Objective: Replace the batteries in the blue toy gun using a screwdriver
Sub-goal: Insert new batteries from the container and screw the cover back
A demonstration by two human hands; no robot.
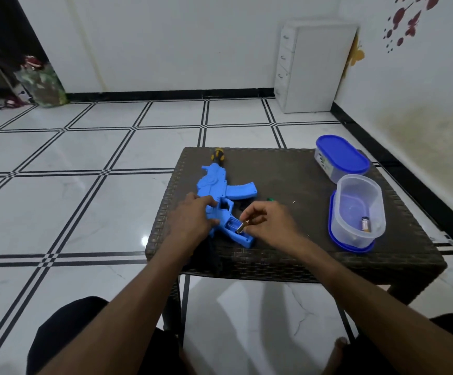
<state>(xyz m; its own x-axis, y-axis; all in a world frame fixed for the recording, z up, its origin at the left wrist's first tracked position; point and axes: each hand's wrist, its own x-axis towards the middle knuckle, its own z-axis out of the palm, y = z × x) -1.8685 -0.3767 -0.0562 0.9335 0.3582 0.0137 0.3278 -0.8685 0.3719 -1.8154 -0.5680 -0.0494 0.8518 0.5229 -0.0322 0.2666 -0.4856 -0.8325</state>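
— Batteries, how many can you count from there?

— Two that I can see. One battery (pixel 241 226) is pinched in the fingertips of the right hand (pixel 267 226), its lower end at the open compartment in the grip of the blue toy gun (pixel 221 201). A second battery (pixel 365 224) lies in the open clear container (pixel 356 212).

— And the other hand?

— The left hand (pixel 193 219) grips the gun's body just beside that compartment, fingers curled over its top, holding it down on the tabletop (pixel 287 180).

— One gun, then. Tools?

— One screwdriver (pixel 218 155), yellow and black handle, at the far edge, touching the gun's far end. Two containers: the open one sits on its own blue lid near the right edge, and a closed container with a blue lid (pixel 340 156) stands at the far right corner, just beside it. There's a small green thing (pixel 270 199) by the right hand's knuckles; I cannot tell what it is.

— Where does the gun lie on the tabletop?

— Along the left side, its far end close to the left edge, its grip near the front edge. The middle of the tabletop between gun and containers is bare wicker, and tiled floor (pixel 84 185) opens to the left.
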